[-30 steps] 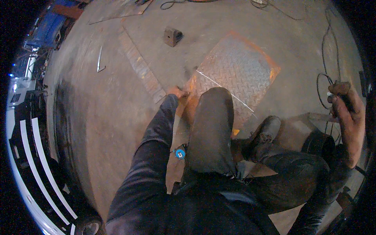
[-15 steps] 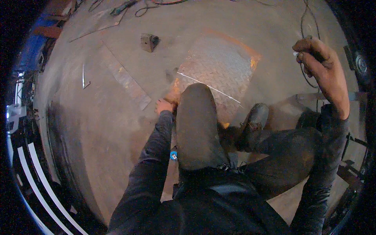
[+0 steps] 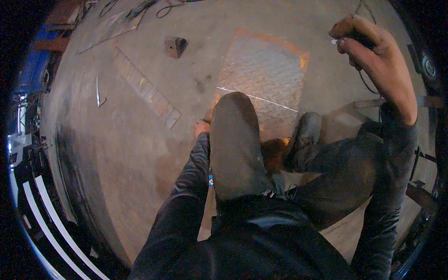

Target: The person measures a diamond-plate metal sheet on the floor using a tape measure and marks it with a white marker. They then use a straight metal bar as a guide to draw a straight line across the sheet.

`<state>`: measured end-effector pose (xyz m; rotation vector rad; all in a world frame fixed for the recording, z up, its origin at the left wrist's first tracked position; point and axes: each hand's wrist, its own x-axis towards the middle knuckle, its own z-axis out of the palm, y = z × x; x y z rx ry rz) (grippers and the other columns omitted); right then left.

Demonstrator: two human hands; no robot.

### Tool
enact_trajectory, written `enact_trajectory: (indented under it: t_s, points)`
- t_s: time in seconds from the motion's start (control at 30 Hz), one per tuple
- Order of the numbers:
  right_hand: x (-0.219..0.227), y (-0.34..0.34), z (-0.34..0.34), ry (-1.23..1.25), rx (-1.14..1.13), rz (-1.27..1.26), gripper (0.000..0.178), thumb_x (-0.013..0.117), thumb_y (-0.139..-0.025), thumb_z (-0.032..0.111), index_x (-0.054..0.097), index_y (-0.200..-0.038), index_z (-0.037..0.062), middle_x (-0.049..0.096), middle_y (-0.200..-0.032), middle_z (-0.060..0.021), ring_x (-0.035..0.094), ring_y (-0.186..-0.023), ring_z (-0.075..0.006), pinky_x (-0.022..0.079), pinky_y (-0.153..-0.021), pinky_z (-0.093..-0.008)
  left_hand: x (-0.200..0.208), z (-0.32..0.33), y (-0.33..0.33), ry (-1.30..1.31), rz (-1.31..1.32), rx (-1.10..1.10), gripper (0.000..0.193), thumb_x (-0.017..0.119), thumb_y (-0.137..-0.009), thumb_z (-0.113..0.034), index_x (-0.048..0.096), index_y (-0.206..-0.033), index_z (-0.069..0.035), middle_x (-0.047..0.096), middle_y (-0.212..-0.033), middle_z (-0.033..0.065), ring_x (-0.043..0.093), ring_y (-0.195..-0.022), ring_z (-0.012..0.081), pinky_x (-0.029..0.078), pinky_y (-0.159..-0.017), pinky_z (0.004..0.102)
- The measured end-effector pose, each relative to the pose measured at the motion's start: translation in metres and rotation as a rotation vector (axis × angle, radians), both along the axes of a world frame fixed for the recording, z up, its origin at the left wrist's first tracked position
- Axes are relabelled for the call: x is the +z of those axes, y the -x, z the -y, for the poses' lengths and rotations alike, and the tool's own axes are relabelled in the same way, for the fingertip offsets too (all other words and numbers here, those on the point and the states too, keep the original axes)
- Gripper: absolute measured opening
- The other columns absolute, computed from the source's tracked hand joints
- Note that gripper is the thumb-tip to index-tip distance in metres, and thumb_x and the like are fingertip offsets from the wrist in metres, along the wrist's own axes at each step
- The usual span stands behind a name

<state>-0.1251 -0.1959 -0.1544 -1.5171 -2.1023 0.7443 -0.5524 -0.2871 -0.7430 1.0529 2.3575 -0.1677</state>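
On the floor in front of me lies a rusty steel tread plate (image 3: 263,70) with a raised diamond pattern. A thin white line crosses it. At the plate's near left edge, beside my knee, my left hand (image 3: 202,127) is closed on the edge, its fingertips hidden by the knee. My right hand (image 3: 371,46) is raised to the right of the plate, well apart from it. Its thumb and fingers pinch a small white piece of chalk (image 3: 334,41), of which only the tip shows.
A flat steel strip (image 3: 147,88) and a small metal block (image 3: 175,47) lie left of the plate. Farther left is a thin angled metal piece (image 3: 99,93). Cables (image 3: 168,9) run along the far floor. My boot (image 3: 305,135) stands by the plate's near right corner.
The plate has turned slightly counterclockwise on the floor, its white line now less steep. My left hand has shifted a little right along with it. My right hand has moved up and left.
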Motion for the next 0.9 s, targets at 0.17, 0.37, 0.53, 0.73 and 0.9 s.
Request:
enact_trajectory:
  t_s: [0.17,0.37,0.53,0.73,0.9]
  points:
    - [-0.004,0.012,-0.011,0.03,0.082,-0.031,0.02,0.06,-0.091,0.016,0.066,-0.107,0.006,0.059,-0.083,0.0037,0.047,-0.069,-0.004,0.037,-0.059,-0.0199,-0.029,0.02,-0.04,-0.065,0.103,0.086,0.044,0.051,-0.092,-0.037,0.061,-0.124,-0.009,0.055,-0.131,0.0213,0.056,-0.118,0.0418,0.048,-0.094,0.0536]
    - [0.019,0.016,-0.01,0.049,0.116,-0.012,0.02,0.061,-0.089,0.014,0.066,-0.105,0.0045,0.059,-0.084,0.0034,0.047,-0.07,-0.0045,0.038,-0.06,-0.0214,-0.023,0.031,0.015,-0.014,0.134,-0.095,0.04,0.052,-0.092,-0.038,0.068,-0.117,-0.012,0.065,-0.121,0.0211,0.061,-0.114,0.0381,0.05,-0.094,0.0492]
    - [0.011,0.002,-0.012,0.001,0.066,0.077,0.019,0.059,-0.09,0.014,0.065,-0.105,0.0032,0.061,-0.089,0.0006,0.05,-0.074,-0.0061,0.039,-0.063,-0.0221,0.045,0.023,-0.027,0.06,0.29,-0.341,0.042,0.054,-0.092,-0.044,0.07,-0.115,-0.013,0.067,-0.119,0.0186,0.062,-0.113,0.0357,0.049,-0.095,0.0461]
    - [-0.008,-0.034,0.0,-0.016,-0.084,0.083,0.02,0.06,-0.089,0.015,0.065,-0.105,0.0045,0.062,-0.089,0.0014,0.05,-0.074,-0.0084,0.039,-0.066,-0.0233,0.125,0.045,-0.03,-0.172,0.386,-0.152,0.045,0.055,-0.093,-0.045,0.067,-0.121,-0.012,0.067,-0.117,0.0198,0.063,-0.11,0.037,0.048,-0.094,0.0445]
    - [-0.002,-0.047,-0.028,0.093,-0.14,0.162,0.018,0.058,-0.092,0.013,0.063,-0.106,0.0038,0.059,-0.088,0.0002,0.05,-0.079,-0.008,0.038,-0.066,-0.0232,0.174,0.039,-0.047,-0.211,0.549,-0.085,0.04,0.057,-0.093,-0.036,0.064,-0.121,-0.008,0.066,-0.113,0.0249,0.062,-0.107,0.0399,0.049,-0.092,0.0453]
